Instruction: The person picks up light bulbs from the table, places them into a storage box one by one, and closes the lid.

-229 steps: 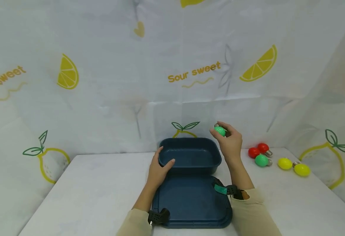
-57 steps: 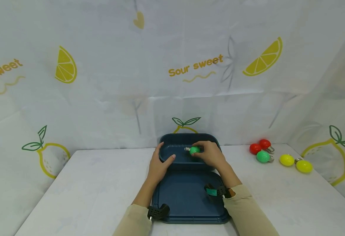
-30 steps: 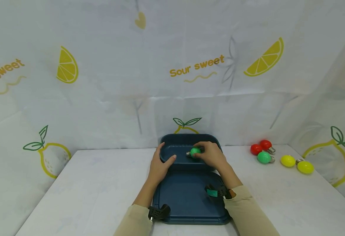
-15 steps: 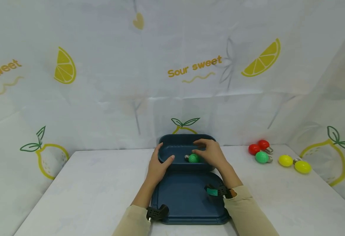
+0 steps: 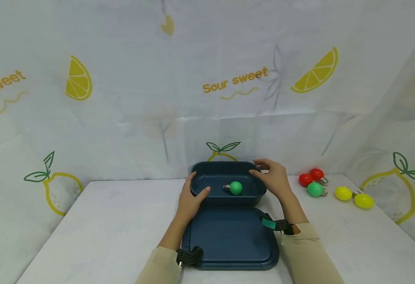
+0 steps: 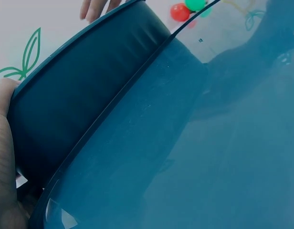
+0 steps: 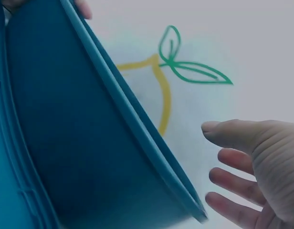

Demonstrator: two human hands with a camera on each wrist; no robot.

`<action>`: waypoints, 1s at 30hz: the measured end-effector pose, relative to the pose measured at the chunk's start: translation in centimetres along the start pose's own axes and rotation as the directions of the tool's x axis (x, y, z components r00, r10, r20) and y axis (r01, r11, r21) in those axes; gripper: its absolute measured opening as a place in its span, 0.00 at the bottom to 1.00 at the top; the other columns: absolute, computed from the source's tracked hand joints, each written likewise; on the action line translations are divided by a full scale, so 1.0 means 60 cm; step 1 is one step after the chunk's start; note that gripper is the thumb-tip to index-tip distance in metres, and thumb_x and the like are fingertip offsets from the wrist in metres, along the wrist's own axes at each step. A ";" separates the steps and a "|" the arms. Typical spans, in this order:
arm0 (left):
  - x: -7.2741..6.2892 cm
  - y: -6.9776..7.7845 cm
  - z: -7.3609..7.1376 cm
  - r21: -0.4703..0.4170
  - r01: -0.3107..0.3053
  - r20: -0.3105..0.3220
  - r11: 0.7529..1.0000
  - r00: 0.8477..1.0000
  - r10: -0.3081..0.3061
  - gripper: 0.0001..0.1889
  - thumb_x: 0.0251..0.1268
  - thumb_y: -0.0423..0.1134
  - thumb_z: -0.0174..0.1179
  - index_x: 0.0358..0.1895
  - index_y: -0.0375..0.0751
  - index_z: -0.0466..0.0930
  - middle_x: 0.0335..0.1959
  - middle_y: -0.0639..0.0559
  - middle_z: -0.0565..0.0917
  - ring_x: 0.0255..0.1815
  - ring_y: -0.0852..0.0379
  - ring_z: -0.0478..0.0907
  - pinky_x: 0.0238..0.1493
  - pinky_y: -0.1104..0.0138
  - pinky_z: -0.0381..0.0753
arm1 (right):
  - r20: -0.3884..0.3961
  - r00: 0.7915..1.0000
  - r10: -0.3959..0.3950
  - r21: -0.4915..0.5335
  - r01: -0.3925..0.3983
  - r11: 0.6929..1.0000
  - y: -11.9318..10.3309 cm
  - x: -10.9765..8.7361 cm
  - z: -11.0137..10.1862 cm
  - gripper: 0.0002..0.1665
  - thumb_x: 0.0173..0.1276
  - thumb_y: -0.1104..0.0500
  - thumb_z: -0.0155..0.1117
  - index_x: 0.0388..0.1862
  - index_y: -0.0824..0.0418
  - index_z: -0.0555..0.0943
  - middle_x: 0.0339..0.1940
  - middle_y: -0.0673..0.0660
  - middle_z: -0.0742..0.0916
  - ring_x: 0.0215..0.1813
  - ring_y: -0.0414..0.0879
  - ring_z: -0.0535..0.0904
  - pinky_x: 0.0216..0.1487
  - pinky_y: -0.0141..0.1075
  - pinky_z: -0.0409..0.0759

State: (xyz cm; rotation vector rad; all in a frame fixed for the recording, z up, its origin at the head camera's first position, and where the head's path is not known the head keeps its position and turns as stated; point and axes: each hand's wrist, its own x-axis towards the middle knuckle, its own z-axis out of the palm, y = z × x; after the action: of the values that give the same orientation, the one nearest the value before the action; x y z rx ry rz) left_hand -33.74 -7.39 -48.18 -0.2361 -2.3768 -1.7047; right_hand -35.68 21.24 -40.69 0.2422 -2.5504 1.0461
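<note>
A dark blue plastic box [image 5: 228, 201] stands behind its matching flat lid [image 5: 230, 238]. One green light bulb [image 5: 235, 188] lies on its side inside, metal base to the left. My left hand [image 5: 189, 201] holds the box's left end, thumb at the front rim and fingers along the side; the left wrist view shows that hand [image 6: 3, 157] against the box's end wall. Over the right rim, my right hand [image 5: 274, 177] holds nothing, its thumb and fingers apart. In the right wrist view the fingers of the right hand [image 7: 261, 167] are loosely spread beside the box [image 7: 89, 133].
To the right lie two red bulbs [image 5: 305, 180], another green bulb [image 5: 315, 189] and two yellow bulbs [image 5: 363, 200]. The white table [image 5: 122, 221] meets a white lemon-print curtain [image 5: 136, 98] close behind the box.
My right hand brought the green bulb into the box, let go of it there and drew back to the right rim. My left hand stayed at the box's left end.
</note>
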 end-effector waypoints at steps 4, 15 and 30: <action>-0.001 0.000 -0.002 -0.007 0.017 -0.005 1.000 1.000 -0.017 0.43 0.65 0.57 0.65 0.80 0.54 0.57 0.81 0.45 0.60 0.81 0.41 0.58 0.76 0.38 0.60 | -0.037 0.999 0.028 -0.014 -0.029 0.999 0.010 0.002 -0.012 0.27 0.68 0.54 0.70 0.62 0.65 0.81 0.58 0.68 0.87 0.58 0.64 0.84 0.54 0.57 0.84; 0.002 -0.008 -0.003 -0.003 0.003 -0.006 1.000 1.000 -0.003 0.42 0.65 0.59 0.65 0.79 0.53 0.58 0.80 0.45 0.62 0.80 0.41 0.60 0.75 0.39 0.62 | -0.067 0.997 0.026 -0.100 -0.032 0.994 0.043 -0.023 -0.028 0.25 0.69 0.56 0.69 0.60 0.67 0.81 0.59 0.70 0.85 0.59 0.66 0.82 0.58 0.59 0.82; 0.001 -0.005 0.000 -0.009 0.005 -0.004 1.000 1.000 -0.005 0.42 0.65 0.58 0.65 0.79 0.54 0.57 0.80 0.45 0.62 0.80 0.41 0.60 0.75 0.38 0.61 | -0.494 0.869 -0.042 -0.216 -0.075 0.974 0.163 -0.072 -0.071 0.22 0.64 0.63 0.73 0.55 0.69 0.83 0.52 0.71 0.87 0.53 0.66 0.79 0.54 0.57 0.76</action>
State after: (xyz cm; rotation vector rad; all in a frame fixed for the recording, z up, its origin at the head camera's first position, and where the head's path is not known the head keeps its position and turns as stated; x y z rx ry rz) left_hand -33.86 -7.46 -48.44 -0.2281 -2.3696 -1.7164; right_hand -33.43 31.27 -45.93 -0.1048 -2.1703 0.6931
